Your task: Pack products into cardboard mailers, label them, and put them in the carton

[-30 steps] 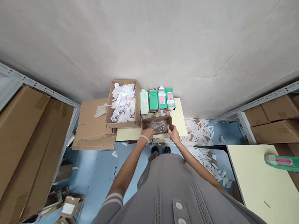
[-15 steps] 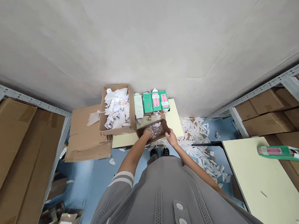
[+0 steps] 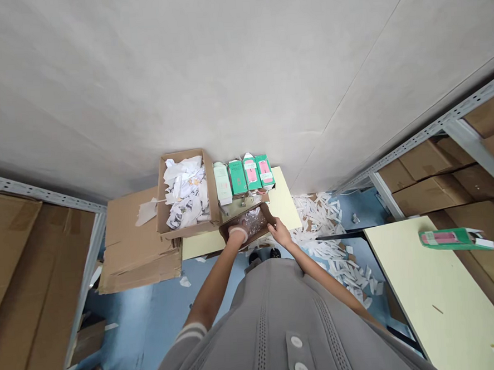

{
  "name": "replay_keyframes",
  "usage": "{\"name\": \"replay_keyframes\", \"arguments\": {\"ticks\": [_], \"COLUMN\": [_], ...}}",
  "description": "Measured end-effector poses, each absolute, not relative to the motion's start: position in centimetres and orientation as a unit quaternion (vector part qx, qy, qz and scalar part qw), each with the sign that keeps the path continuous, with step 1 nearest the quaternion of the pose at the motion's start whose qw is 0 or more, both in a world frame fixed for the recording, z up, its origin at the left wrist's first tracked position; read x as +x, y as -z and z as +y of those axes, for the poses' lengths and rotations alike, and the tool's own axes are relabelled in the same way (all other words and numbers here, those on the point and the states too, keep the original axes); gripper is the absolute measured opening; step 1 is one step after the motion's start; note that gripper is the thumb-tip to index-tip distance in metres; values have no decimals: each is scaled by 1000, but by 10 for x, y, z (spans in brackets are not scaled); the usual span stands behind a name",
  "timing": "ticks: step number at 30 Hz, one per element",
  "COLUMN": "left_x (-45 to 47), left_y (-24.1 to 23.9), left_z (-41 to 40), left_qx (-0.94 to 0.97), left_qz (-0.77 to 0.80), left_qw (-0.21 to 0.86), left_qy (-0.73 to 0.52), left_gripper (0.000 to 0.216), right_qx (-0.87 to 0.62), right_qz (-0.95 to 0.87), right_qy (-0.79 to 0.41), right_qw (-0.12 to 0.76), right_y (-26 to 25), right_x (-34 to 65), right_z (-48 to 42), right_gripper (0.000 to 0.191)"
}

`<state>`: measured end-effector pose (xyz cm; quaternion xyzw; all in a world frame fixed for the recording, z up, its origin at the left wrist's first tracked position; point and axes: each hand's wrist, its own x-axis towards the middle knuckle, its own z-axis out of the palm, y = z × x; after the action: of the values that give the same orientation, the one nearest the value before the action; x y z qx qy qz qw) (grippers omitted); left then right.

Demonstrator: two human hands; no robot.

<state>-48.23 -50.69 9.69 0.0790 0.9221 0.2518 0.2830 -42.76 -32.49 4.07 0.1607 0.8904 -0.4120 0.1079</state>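
Small brown box sits at the pale table's near edge, straight ahead of the person, long axis left-right with the right end skewed away. Left hand is at its left end, on the clear plastic inside (grip unreadable). Right hand pinches the right end. Both forearms are stretched forward.

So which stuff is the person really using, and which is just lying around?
In use: small brown box, clear plastic bags inside it, left hand, right hand.
Lying about: box of paper scraps, green cartons, floor paper strips, flat cardboard.
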Motion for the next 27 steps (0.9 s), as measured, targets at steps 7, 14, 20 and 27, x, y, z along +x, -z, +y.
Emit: {"name": "replay_keyframes", "arguments": {"ticks": [7,14,20,27], "left_x": [-421,-386,-384,-386], "left_y": [-113,-84,-69,-72], "left_z": [-569,-588,-579,-575], "left_qx": [14,-74,-67,-29], "left_qz": [948,853,839,871], "left_qw": [55,115,141,174], "left_qy": [-312,-504,-521,-459], "left_gripper": [51,61,63,63], "right_qx": [165,159,177,231], "right_qz": [890,902,890,884], "right_qy": [417,395,417,406], "right_qw": [78,64,48,26], "right_y": [-43,-46,-46,-53], "right_x": [-440,-436,-416,-382], "right_z": [-329,-341,-355,-346], "right_gripper": [42,48,43,42]}}
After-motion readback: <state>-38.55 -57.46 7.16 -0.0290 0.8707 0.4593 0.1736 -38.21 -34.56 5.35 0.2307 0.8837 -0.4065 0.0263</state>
